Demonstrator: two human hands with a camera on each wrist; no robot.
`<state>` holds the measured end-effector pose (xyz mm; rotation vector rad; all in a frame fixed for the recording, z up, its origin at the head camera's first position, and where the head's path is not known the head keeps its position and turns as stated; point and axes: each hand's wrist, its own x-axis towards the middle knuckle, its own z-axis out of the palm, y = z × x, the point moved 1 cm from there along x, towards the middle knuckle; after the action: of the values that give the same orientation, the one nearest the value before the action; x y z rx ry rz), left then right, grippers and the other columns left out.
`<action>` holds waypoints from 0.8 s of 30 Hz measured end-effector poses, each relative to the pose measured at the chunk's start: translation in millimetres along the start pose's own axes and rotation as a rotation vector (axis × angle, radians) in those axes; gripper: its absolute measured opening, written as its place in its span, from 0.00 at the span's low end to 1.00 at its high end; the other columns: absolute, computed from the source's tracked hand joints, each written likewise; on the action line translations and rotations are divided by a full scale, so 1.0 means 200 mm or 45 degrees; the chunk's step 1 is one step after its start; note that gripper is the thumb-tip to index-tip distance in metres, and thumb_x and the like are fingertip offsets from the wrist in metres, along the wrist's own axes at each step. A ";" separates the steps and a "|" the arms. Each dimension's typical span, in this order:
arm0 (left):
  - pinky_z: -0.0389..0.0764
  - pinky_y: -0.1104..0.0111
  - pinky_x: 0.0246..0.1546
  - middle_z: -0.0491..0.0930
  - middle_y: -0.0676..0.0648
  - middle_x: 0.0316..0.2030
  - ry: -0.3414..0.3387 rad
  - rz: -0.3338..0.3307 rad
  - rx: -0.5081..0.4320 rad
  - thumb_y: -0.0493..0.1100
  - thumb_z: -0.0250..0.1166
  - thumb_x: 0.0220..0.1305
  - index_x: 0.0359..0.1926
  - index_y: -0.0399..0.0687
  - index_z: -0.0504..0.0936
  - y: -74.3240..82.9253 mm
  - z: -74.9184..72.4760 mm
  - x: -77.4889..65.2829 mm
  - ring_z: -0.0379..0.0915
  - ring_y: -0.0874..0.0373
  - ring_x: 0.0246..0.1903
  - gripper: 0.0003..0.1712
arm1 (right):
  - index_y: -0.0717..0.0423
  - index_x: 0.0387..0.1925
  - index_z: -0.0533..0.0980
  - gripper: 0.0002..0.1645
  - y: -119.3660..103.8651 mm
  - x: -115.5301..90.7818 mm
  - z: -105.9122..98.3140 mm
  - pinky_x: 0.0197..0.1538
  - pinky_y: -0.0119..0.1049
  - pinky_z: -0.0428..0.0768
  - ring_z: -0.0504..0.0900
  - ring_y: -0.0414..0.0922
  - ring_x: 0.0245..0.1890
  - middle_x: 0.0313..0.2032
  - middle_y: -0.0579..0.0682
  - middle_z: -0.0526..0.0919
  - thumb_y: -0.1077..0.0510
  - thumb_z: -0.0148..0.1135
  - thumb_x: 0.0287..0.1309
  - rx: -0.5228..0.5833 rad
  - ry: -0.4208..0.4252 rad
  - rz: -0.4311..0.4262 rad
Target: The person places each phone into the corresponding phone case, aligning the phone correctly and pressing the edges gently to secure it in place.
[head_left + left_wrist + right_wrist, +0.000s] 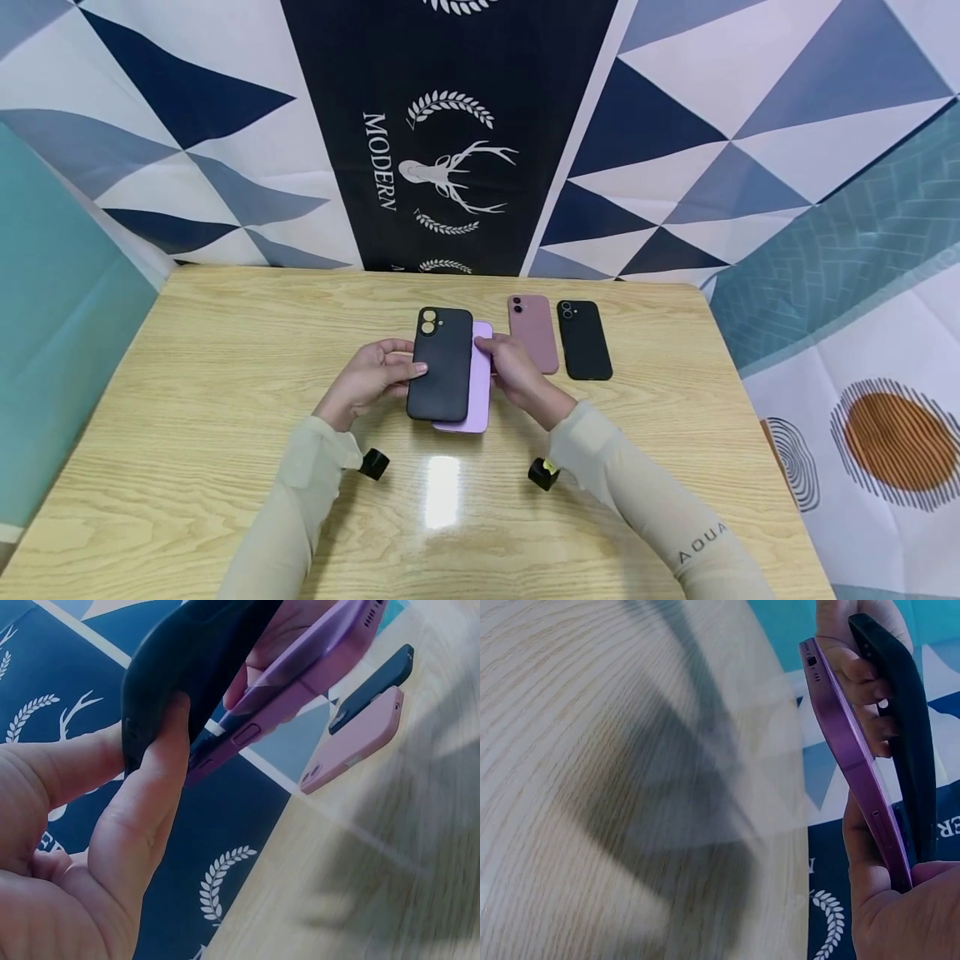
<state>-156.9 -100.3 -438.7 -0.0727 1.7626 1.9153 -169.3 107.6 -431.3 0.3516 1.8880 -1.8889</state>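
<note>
My left hand [375,372] holds a black phone case [442,375] by its left edge, thumb over the back and fingers behind. Light shows through the camera holes of the case. In my right hand [516,371] is a purple phone [480,392], pinched near its upper right edge. From the head view the case overlaps most of the phone. Both wrist views show a gap between the case [161,675] and the phone [847,750], which stand nearly side by side, tilted. The phone's other face is largely hidden.
To the right of my right hand, a pink phone-shaped piece [534,333] and a black one [585,342] lie side by side on the wooden table [225,417], camera ends away from me. A patterned cloth [450,167] hangs behind the table's far edge.
</note>
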 end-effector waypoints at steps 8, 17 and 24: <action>0.82 0.75 0.27 0.83 0.56 0.28 -0.003 -0.008 0.006 0.33 0.64 0.58 0.58 0.33 0.65 -0.01 0.00 -0.01 0.80 0.65 0.27 0.27 | 0.57 0.36 0.68 0.09 -0.04 0.00 0.01 0.19 0.26 0.65 0.69 0.35 0.16 0.18 0.42 0.71 0.56 0.43 0.68 -0.023 0.028 0.028; 0.82 0.72 0.26 0.81 0.54 0.28 0.053 -0.054 0.136 0.35 0.67 0.56 0.55 0.36 0.68 -0.01 0.00 0.00 0.78 0.63 0.23 0.27 | 0.57 0.30 0.68 0.14 -0.03 0.00 0.02 0.22 0.26 0.75 0.73 0.34 0.17 0.17 0.42 0.74 0.55 0.39 0.69 0.138 0.020 0.031; 0.84 0.67 0.30 0.77 0.49 0.32 0.113 -0.065 0.256 0.37 0.68 0.55 0.55 0.37 0.69 -0.01 0.02 0.00 0.77 0.62 0.25 0.28 | 0.53 0.28 0.66 0.18 -0.03 0.00 0.02 0.23 0.27 0.75 0.70 0.35 0.16 0.16 0.42 0.71 0.50 0.37 0.71 0.213 0.011 0.048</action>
<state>-153.9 -97.1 -440.3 -0.1310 1.9834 1.7134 -171.9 104.4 -426.3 0.4458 1.7208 -2.0279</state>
